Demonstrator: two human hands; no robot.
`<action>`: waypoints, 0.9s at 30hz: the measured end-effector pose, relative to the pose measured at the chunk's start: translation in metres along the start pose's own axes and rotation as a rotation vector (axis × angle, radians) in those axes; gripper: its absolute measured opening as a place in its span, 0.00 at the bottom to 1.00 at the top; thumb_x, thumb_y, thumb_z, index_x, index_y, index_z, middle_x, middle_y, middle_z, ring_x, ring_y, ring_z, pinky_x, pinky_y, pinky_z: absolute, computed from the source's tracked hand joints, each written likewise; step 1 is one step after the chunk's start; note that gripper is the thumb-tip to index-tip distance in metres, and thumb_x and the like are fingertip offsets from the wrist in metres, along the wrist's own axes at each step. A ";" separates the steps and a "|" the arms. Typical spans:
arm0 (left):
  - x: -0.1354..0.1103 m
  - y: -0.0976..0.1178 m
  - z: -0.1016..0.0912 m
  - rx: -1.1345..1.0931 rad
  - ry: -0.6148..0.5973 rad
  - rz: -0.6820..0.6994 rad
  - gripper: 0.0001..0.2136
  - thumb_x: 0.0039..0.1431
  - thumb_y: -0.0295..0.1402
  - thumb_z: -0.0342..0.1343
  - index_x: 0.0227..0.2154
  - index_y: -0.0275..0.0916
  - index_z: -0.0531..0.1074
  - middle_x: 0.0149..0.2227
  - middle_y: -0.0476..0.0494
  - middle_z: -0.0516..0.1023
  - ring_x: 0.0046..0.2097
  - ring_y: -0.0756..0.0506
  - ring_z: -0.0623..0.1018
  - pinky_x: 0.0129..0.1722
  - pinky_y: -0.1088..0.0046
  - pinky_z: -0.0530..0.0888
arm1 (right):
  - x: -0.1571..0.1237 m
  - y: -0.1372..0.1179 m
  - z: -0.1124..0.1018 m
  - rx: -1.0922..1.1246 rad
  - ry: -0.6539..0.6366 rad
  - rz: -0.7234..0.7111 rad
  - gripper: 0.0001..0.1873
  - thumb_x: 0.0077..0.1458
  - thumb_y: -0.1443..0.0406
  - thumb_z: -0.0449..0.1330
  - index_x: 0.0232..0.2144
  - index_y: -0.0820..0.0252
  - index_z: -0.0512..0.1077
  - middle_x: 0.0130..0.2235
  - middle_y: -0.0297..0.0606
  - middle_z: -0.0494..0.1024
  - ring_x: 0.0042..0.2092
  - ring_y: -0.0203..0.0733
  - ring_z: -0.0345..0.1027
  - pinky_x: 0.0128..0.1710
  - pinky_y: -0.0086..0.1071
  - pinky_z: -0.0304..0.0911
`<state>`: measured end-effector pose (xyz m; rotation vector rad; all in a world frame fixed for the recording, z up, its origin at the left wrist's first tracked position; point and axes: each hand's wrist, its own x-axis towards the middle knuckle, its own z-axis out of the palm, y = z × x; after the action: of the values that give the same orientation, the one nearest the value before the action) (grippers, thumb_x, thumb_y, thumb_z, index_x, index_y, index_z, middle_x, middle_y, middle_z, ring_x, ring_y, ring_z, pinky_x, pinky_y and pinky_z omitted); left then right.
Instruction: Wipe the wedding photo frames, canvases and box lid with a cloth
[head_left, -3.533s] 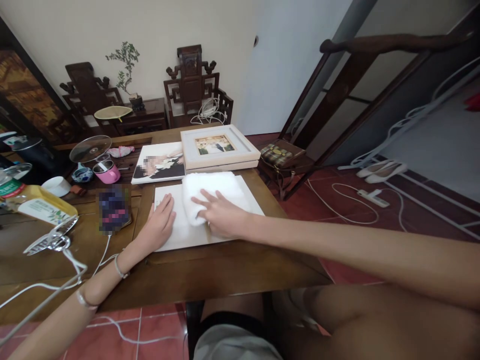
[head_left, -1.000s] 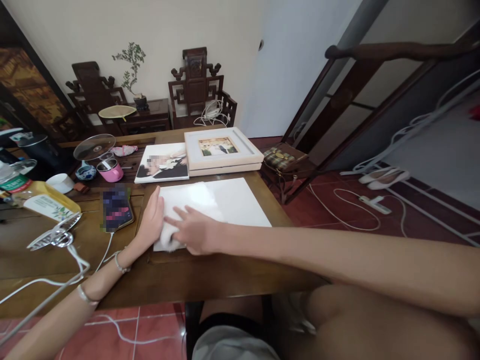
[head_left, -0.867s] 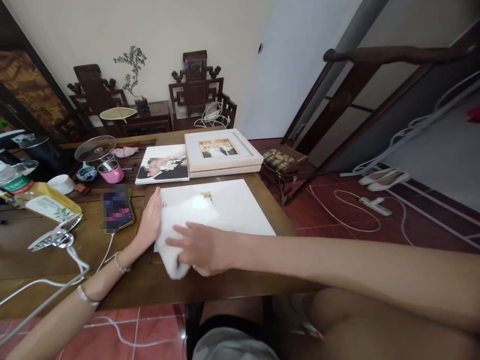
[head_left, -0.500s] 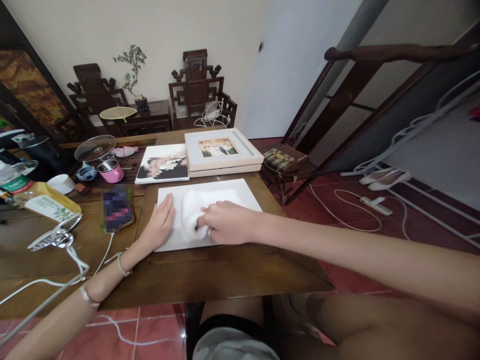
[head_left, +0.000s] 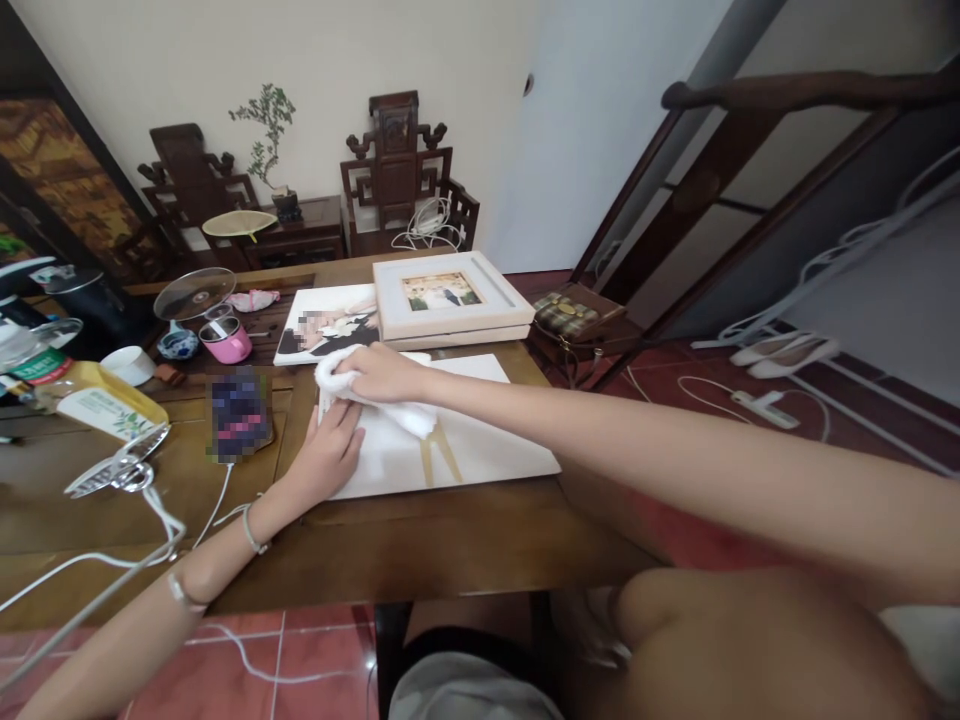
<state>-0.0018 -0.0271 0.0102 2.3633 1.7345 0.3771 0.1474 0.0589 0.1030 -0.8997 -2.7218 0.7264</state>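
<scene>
A white flat board (head_left: 480, 450), a picture panel with pale gold lines, lies on the wooden table (head_left: 420, 540) in front of me. My right hand (head_left: 379, 373) is closed on a white cloth (head_left: 409, 415) and presses it on the board's far left corner. My left hand (head_left: 326, 455) lies flat with fingers spread on the board's near left edge, holding it down. Behind the board sit a cream framed photo (head_left: 450, 297) and a frameless photo print (head_left: 326, 322).
A phone (head_left: 238, 413) with a white cable lies left of the board. A pink cup (head_left: 225, 340), a small desk fan (head_left: 189, 293), a yellow tray (head_left: 97, 400) and a white bowl (head_left: 127, 365) crowd the table's left. Cables and a power strip (head_left: 757, 408) lie on the red floor to the right.
My right hand has swept the cloth from the board's near left part up to its far left corner. My left hand stays on the left edge. The gold lines on the board now show.
</scene>
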 end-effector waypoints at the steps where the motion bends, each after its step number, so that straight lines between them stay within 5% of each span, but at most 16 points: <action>1: 0.001 0.000 0.002 0.005 0.010 0.009 0.24 0.67 0.34 0.38 0.63 0.34 0.56 0.66 0.32 0.57 0.68 0.36 0.53 0.64 0.42 0.47 | 0.006 0.000 0.001 -0.017 -0.022 -0.044 0.14 0.49 0.72 0.50 0.32 0.62 0.75 0.36 0.40 0.79 0.36 0.41 0.66 0.34 0.29 0.53; 10: -0.001 -0.002 0.001 -0.018 0.027 0.037 0.24 0.67 0.34 0.38 0.64 0.36 0.55 0.67 0.33 0.55 0.69 0.36 0.52 0.65 0.45 0.47 | 0.005 0.011 -0.009 -0.104 -0.158 -0.153 0.12 0.50 0.73 0.52 0.32 0.65 0.76 0.38 0.43 0.79 0.37 0.41 0.65 0.36 0.30 0.55; 22: -0.005 -0.009 0.002 0.001 -0.032 0.000 0.24 0.67 0.36 0.36 0.64 0.35 0.55 0.69 0.32 0.50 0.69 0.38 0.49 0.65 0.47 0.47 | -0.097 0.084 -0.025 -0.215 -0.117 0.095 0.21 0.46 0.74 0.49 0.39 0.66 0.77 0.37 0.45 0.80 0.39 0.47 0.70 0.41 0.34 0.59; 27: -0.001 0.002 0.001 0.012 -0.043 -0.011 0.24 0.67 0.36 0.36 0.64 0.34 0.55 0.69 0.32 0.50 0.70 0.38 0.49 0.65 0.47 0.47 | -0.135 0.080 -0.031 -0.240 -0.202 0.183 0.21 0.44 0.76 0.49 0.35 0.66 0.78 0.33 0.45 0.80 0.37 0.48 0.71 0.40 0.35 0.60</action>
<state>-0.0001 -0.0284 0.0101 2.3520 1.7344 0.3124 0.3058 0.0459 0.0872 -1.2015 -2.9809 0.5554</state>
